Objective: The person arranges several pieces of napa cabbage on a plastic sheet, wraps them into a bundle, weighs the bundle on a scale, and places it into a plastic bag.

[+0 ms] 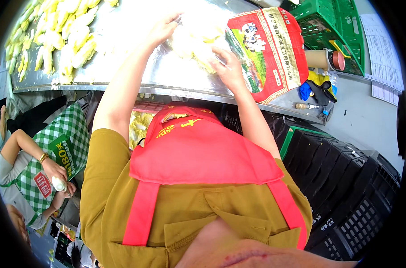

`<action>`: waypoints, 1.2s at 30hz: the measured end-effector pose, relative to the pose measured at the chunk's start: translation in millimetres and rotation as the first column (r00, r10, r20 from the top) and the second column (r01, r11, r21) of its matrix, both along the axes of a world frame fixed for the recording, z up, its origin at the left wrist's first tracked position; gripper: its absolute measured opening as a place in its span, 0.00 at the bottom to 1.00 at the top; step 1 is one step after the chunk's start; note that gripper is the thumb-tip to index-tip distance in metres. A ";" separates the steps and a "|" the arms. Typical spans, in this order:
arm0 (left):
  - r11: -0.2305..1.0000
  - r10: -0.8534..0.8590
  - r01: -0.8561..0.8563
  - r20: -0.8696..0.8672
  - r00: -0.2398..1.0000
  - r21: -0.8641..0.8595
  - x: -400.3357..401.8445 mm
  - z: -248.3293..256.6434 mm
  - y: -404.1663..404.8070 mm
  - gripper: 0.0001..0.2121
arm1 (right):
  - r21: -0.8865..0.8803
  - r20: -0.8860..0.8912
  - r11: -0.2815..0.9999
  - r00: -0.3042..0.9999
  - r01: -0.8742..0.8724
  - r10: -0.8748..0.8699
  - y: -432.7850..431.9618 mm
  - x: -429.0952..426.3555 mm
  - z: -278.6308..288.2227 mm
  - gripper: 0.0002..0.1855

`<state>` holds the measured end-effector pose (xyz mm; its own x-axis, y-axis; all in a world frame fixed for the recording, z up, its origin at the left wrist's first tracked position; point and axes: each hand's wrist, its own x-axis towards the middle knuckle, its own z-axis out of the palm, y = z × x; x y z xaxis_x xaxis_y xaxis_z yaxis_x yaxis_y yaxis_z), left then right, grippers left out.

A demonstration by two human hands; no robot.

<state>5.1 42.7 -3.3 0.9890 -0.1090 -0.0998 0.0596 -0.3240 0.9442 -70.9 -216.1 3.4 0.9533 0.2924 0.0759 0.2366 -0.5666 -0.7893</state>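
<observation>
A clear plastic bag (186,45) of pale yellow leafy vegetables, apparently small cabbage hearts, lies on the stainless-steel worktable (129,78). Glare washes out much of it. My left hand (162,31) pinches the bag's left side near the top. On its lower right, my right hand (228,68) has thumb and fingers around the bag's edge, with a thin shiny strip, seemingly plastic film, between them. Just right of that hand lies a flat red printed sack (280,53), partly hanging over the table's front edge.
More cabbage hearts (79,43) are heaped at the left. Right of the sack are a green plastic crate (344,30), a red-lidded bottle (337,60) and a wooden-handled tool (303,106). Black crates (323,160) stand below right. A co-worker in a checked apron (72,134) holds a vegetable (58,183).
</observation>
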 end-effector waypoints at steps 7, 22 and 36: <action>0.996 0.001 -0.011 -0.109 0.994 -0.088 0.3 1.7 3.0 0.28 | 0.127 0.096 0.992 0.995 -0.011 -0.001 19.8 -4.1 9.3 0.21; 0.992 0.022 -0.039 -0.139 0.990 -0.120 -7.4 14.5 -2.3 0.29 | 0.168 0.418 0.984 0.900 0.057 -0.123 54.2 10.4 -6.8 0.17; 0.991 -0.083 0.079 -0.030 0.996 -0.106 -10.8 5.7 -0.3 0.37 | 0.119 0.380 0.989 0.916 0.085 -0.125 62.9 22.4 -12.5 0.14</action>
